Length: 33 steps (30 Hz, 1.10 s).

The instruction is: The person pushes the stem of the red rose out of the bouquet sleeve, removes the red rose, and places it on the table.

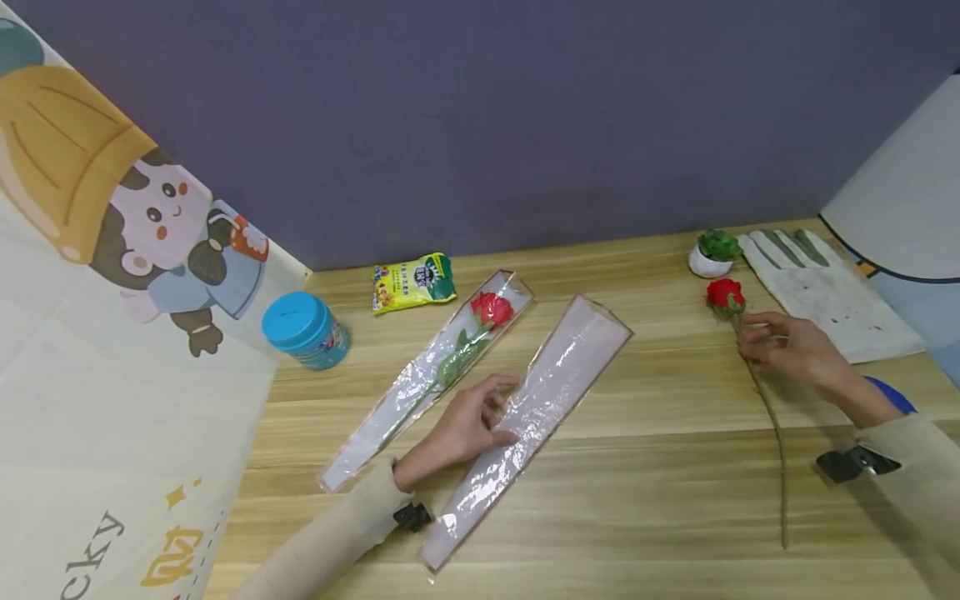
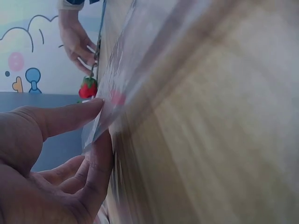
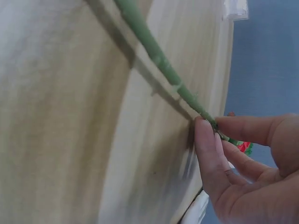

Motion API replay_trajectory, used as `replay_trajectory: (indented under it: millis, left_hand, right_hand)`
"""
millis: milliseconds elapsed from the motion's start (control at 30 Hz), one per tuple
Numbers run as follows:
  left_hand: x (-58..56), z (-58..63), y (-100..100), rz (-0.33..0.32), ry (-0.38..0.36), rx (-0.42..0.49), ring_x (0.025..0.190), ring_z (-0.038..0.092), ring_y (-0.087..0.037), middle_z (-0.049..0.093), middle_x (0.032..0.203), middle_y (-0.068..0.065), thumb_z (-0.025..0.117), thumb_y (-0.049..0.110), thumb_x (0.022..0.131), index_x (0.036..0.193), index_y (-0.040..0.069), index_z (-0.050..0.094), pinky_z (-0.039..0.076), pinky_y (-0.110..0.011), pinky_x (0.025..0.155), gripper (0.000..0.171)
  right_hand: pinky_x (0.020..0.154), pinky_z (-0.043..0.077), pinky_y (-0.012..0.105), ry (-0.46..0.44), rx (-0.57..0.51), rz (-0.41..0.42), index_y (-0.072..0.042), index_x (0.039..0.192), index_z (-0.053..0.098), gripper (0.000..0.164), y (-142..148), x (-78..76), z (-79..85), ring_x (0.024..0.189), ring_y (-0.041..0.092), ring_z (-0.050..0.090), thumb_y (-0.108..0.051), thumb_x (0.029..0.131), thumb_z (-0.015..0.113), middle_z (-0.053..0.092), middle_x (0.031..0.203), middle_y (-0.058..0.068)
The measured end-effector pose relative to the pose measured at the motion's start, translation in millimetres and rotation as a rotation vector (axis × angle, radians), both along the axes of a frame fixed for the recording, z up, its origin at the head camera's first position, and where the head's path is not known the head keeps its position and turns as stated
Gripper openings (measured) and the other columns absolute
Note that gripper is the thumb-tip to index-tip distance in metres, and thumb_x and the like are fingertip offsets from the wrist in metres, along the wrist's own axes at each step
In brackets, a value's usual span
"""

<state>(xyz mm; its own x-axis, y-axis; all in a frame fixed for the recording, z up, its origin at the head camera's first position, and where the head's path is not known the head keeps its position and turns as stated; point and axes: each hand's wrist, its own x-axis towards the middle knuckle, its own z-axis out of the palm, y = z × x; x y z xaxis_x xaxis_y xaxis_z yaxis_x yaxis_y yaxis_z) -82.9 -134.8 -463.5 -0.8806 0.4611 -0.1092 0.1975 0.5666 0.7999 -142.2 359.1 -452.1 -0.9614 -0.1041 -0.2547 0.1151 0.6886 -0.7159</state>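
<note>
My left hand (image 1: 471, 419) pinches the edge of a clear flower sleeve (image 1: 542, 385) with a pinkish border, thumb on one face and fingers on the other, as the left wrist view shows. The sleeve lies slantwise, with its wide end away from me. On the right, my right hand (image 1: 787, 346) pinches the green stem (image 3: 161, 63) of a red rose (image 1: 725, 293) between thumb and fingertips, just below the bloom. The long stem runs down toward me, and its shadow falls on the wood beside it.
Left of the sleeve lies a second sleeve (image 1: 420, 392) with a red rose inside. A yellow-green packet (image 1: 414, 283) and a blue-lidded tub (image 1: 306, 330) stand behind. A small potted plant (image 1: 712, 253) and white gloves (image 1: 832, 292) sit at the back right of the wooden table (image 1: 660, 500).
</note>
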Motion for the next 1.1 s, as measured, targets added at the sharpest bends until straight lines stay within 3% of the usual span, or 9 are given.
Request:
replay_trajectory:
  millis: [333,667,733,833,933,1100]
  left_hand:
    - [4.8,3.6,-1.1,0.008,0.044,-0.080,0.079,0.069,-0.012,0.073,0.107,-0.006,0.093,0.014,0.074,0.142,0.014,0.058,0.059,-0.020,0.073,0.077]
    - [8.6,10.4,-3.3,0.015,0.109,-0.163,0.082,0.073,-0.014,0.077,0.113,-0.008,0.094,0.020,0.074,0.140,0.014,0.061,0.062,-0.023,0.075,0.074]
    - [9.5,12.2,-4.7,0.018,0.111,-0.173,0.082,0.073,-0.013,0.077,0.114,-0.008,0.094,0.021,0.074,0.139,0.014,0.062,0.062,-0.024,0.075,0.073]
    - [10.3,15.5,-8.1,0.036,0.103,-0.174,0.084,0.075,-0.015,0.077,0.117,-0.006,0.094,0.023,0.073,0.138,0.014,0.062,0.062,-0.026,0.075,0.073]
    - [9.8,19.1,-12.9,0.054,0.084,-0.150,0.086,0.075,-0.019,0.077,0.119,-0.007,0.095,0.023,0.073,0.138,0.014,0.062,0.063,-0.028,0.076,0.073]
    - [5.3,23.3,-24.1,0.062,0.040,-0.060,0.085,0.075,-0.019,0.075,0.119,-0.011,0.094,0.015,0.073,0.141,0.010,0.060,0.063,-0.024,0.074,0.076]
  right_hand:
    - [0.064,0.065,0.027,0.043,0.036,-0.054,0.016,0.146,0.043,0.055,0.1,5.9,-4.8,0.070,-0.007,0.062,-0.004,0.100,0.065,0.060,0.118,0.041]
    - [0.057,0.053,0.022,0.145,0.193,-0.020,0.010,0.137,0.056,0.049,2.0,3.2,9.8,0.070,-0.018,0.050,-0.021,0.101,0.065,0.067,0.117,0.037]
    - [0.056,0.052,0.022,0.167,0.215,-0.013,0.010,0.136,0.057,0.048,-3.1,2.0,16.9,0.073,-0.009,0.057,-0.023,0.102,0.065,0.067,0.116,0.036]
    - [0.058,0.051,0.023,0.213,0.217,0.008,0.010,0.135,0.057,0.048,-17.5,1.3,27.9,0.081,0.024,0.070,-0.024,0.102,0.065,0.067,0.116,0.036]
    - [0.060,0.049,0.023,0.287,0.209,0.058,0.008,0.133,0.060,0.045,-38.9,0.9,38.0,0.096,0.049,0.068,-0.023,0.101,0.067,0.068,0.114,0.034]
    - [0.063,0.050,0.021,0.412,0.181,0.169,0.001,0.132,0.065,0.039,-82.6,-1.7,51.8,0.093,0.040,0.072,-0.016,0.097,0.073,0.072,0.112,0.027]
